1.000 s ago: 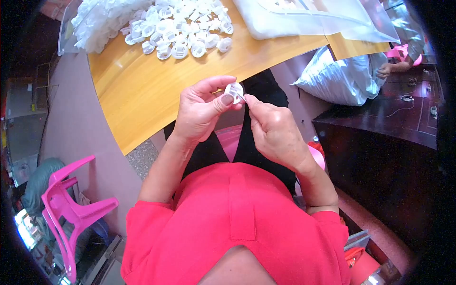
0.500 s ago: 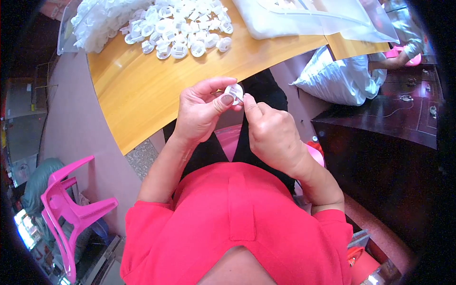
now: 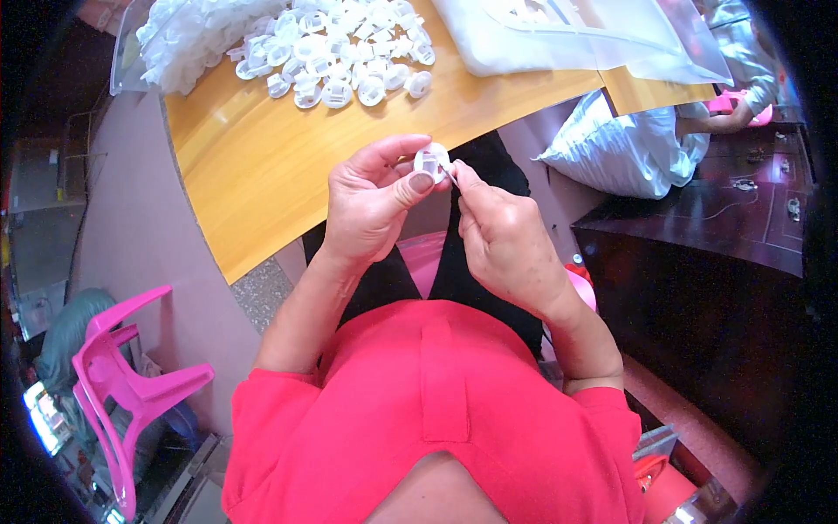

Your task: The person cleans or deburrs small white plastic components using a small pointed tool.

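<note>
A small round white plastic part (image 3: pixel 431 161) with a slotted opening is pinched between the thumb and fingers of my left hand (image 3: pixel 374 199). Closed round a thin, pointed tool (image 3: pixel 450 176), my right hand (image 3: pixel 504 234) brings its tip against the right side of the part. Most of that tool is hidden in my fingers, so its exact kind does not show. Both hands are above my lap, just off the near edge of the wooden table (image 3: pixel 253 166). Farther back on the table lies a loose pile of similar white plastic parts (image 3: pixel 336 57).
A clear bin of white pieces (image 3: pixel 188 52) stands at the back left, a translucent tray (image 3: pixel 576 39) at the back right. Beyond it, a person's arm (image 3: pixel 724 118) reaches by a white sack (image 3: pixel 615 144). A pink plastic chair (image 3: pixel 131 375) stands at left.
My right hand has turned slightly and shifted a little, showing more of the thin tool at the part. The white part now faces up more openly in my left hand.
</note>
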Tool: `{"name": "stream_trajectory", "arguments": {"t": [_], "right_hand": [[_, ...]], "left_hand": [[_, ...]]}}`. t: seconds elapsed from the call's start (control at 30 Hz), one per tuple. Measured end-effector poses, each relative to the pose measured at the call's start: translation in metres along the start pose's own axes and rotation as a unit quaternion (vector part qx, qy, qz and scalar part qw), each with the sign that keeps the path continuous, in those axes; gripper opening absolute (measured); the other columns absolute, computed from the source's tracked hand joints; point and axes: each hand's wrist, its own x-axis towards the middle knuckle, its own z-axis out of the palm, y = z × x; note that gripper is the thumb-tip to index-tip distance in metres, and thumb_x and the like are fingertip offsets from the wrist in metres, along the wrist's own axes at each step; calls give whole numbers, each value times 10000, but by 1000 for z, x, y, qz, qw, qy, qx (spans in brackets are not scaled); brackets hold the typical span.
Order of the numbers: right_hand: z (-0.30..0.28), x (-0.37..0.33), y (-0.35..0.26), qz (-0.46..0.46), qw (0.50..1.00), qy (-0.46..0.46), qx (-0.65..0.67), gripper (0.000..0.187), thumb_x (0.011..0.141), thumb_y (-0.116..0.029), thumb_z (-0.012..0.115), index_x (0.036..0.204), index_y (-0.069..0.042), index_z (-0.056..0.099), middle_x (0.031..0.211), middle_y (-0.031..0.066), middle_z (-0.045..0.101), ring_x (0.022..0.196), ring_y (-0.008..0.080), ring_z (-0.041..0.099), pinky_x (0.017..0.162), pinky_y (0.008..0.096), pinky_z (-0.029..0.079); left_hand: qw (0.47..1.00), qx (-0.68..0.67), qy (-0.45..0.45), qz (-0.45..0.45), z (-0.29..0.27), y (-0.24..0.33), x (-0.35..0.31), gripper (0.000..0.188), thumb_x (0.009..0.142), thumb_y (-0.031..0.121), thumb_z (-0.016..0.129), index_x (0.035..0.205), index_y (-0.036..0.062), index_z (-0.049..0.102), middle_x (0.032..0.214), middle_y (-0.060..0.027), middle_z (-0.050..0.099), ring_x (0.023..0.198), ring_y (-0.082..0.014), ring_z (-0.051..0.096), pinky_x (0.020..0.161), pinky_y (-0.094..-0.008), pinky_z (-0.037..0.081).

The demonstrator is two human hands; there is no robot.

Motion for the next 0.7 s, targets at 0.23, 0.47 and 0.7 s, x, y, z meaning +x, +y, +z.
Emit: {"name": "stream_trajectory", "arguments": {"t": [0.23,0.47,0.7], "right_hand": [[7,-4,1,-12,999,13,-35,369,819,54,553,1184,98,515,836,248,610,748,392,629,641,426,511],[2,-4,0,-58,980,-33,-188,444,771,32,557,1204,109,497,742,178,571,633,330,614,534,404,507],[-5,-5,-9,-104,921,-69,-370,451,776,-38,560,1196,121,516,679,93,527,546,217,588,455,335,484]], "left_hand": [[1000,7,-2,12,0,-2,0,347,805,-46,685,1140,-35,592,1009,-171,662,881,-220,663,822,-339,557],[1000,8,-22,8,-5,-3,1,341,812,-38,682,1141,-32,594,1002,-169,664,861,-209,662,799,-322,556],[999,40,-22,3,-2,-4,0,301,813,-32,683,1106,-45,613,976,-152,664,852,-193,658,779,-308,559]]}}
